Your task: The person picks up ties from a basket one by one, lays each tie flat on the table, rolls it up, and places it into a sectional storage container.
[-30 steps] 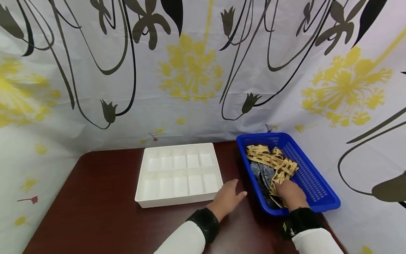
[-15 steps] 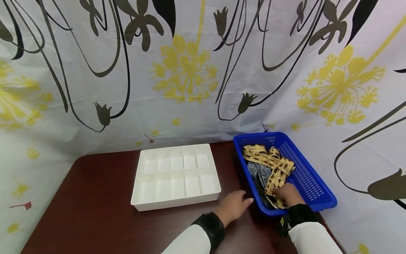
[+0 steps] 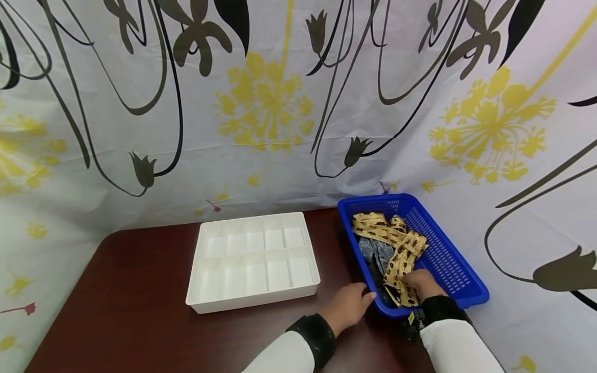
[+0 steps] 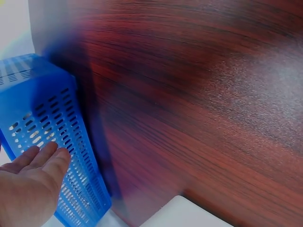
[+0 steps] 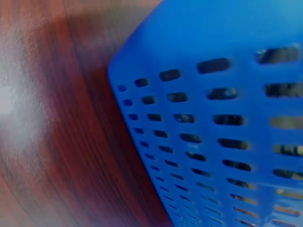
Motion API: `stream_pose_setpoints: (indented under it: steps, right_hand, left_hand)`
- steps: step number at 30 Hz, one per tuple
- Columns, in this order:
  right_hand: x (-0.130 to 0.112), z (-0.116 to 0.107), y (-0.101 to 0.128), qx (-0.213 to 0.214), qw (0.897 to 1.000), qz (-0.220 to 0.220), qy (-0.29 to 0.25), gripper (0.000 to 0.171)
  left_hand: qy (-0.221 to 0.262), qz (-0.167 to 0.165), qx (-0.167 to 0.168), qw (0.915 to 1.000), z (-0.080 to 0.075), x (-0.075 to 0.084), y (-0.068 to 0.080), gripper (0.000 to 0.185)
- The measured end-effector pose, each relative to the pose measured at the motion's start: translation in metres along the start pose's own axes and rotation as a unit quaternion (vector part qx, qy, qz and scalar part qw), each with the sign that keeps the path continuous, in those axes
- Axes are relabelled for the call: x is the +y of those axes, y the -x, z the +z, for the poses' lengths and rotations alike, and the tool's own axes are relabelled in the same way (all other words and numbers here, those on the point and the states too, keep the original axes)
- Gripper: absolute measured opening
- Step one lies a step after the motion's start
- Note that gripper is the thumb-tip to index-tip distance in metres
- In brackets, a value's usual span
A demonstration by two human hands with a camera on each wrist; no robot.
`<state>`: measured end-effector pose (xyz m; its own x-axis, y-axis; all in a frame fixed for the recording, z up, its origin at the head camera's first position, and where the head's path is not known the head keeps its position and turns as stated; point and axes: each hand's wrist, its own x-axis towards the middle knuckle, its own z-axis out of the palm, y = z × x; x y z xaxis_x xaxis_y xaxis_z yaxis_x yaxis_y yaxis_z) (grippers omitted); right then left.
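My right hand [image 3: 423, 286] reaches into the blue basket [image 3: 450, 243] and pinches the near end of a yellow strip [image 3: 404, 259] with dark markings; its fingertips are partly hidden. More of the yellow strip is bunched at the back, over grey-blue and black pieces [image 3: 377, 251] at the left of the basket. Just outside the left wall is my left hand [image 3: 347, 306], its fingers loosely extended toward the rim. In the left wrist view, these fingers [image 4: 49, 153] overlap the perforated wall. The right wrist view shows only the basket wall [image 5: 189, 61] and tabletop.
Left of the basket, a white divided tray [image 3: 254, 299] with several compartments lies on the dark red-brown table [image 3: 140, 290]. A patterned curtain [image 3: 261, 191] hangs behind the table and along its sides.
My left hand has moved right, up to the basket wall. The right hand stays in the basket, and the strip's near end lies flatter and broader. The head view has shifted slightly.
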<state>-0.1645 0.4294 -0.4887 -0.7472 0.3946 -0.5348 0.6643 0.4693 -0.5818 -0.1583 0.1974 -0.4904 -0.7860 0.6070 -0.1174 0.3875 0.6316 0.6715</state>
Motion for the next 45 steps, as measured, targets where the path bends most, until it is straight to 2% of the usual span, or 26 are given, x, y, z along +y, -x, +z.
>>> stream_pose_setpoints:
  steps: [3, 7, 11, 13, 15, 19, 23, 26, 29, 32, 37, 40, 45]
  right_hand:
    - [0.004, -0.002, 0.0, -0.019, 0.995, 0.021, -0.098, 0.072]
    - [0.006, -0.005, 0.006, -0.037, 0.976, 0.035, -0.212, 0.087]
    - [0.001, -0.008, 0.012, -0.032, 0.967, 0.003, -0.254, 0.082]
    - [-0.003, -0.01, 0.016, -0.028, 0.963, -0.027, -0.266, 0.079]
    - [-0.009, -0.011, 0.023, -0.011, 0.958, -0.057, -0.282, 0.073]
    - [-0.021, -0.013, 0.042, 0.039, 0.953, -0.11, -0.281, 0.03]
    - [-0.033, -0.018, 0.066, 0.075, 0.949, -0.163, -0.26, 0.03]
    - [-0.043, -0.026, 0.086, 0.082, 0.938, -0.213, -0.261, 0.027]
    - [-0.057, -0.034, 0.105, 0.094, 0.915, -0.271, -0.283, 0.018]
    - [-0.073, -0.04, 0.123, 0.111, 0.879, -0.337, -0.318, 0.003]
    - [-0.104, -0.051, 0.153, 0.108, 0.809, -0.443, -0.37, 0.013]
    - [-0.124, -0.055, 0.173, 0.097, 0.772, -0.493, -0.389, 0.017]
    - [-0.157, -0.06, 0.202, 0.079, 0.724, -0.553, -0.405, 0.019]
  left_hand:
    - [0.005, -0.005, -0.004, 1.0, -0.002, 0.004, 0.002, 0.052]
    - [0.009, -0.01, -0.005, 0.9999, -0.003, 0.008, 0.003, 0.051]
    - [0.027, -0.015, -0.002, 0.9995, -0.001, 0.011, 0.004, 0.049]
    - [0.074, -0.021, 0.003, 0.997, 0.001, 0.01, 0.003, 0.043]
    - [0.142, -0.032, 0.011, 0.9893, 0.004, 0.01, 0.003, 0.034]
    - [0.26, -0.061, 0.031, 0.963, 0.007, 0.011, 0.002, 0.017]
    - [0.297, -0.084, 0.047, 0.9501, 0.007, 0.014, 0.004, 0.013]
    - [0.313, -0.101, 0.05, 0.9429, 0.005, 0.017, 0.005, 0.012]
    - [0.324, -0.109, 0.047, 0.9384, 0.004, 0.018, 0.006, 0.013]
    - [0.323, -0.105, 0.049, 0.9393, 0.004, 0.019, 0.006, 0.016]
    - [0.294, -0.089, 0.064, 0.9495, 0.004, 0.02, 0.007, 0.02]
    - [0.272, -0.076, 0.062, 0.9571, 0.004, 0.019, 0.006, 0.019]
    - [0.226, -0.046, 0.056, 0.9713, 0.006, 0.015, 0.005, 0.019]
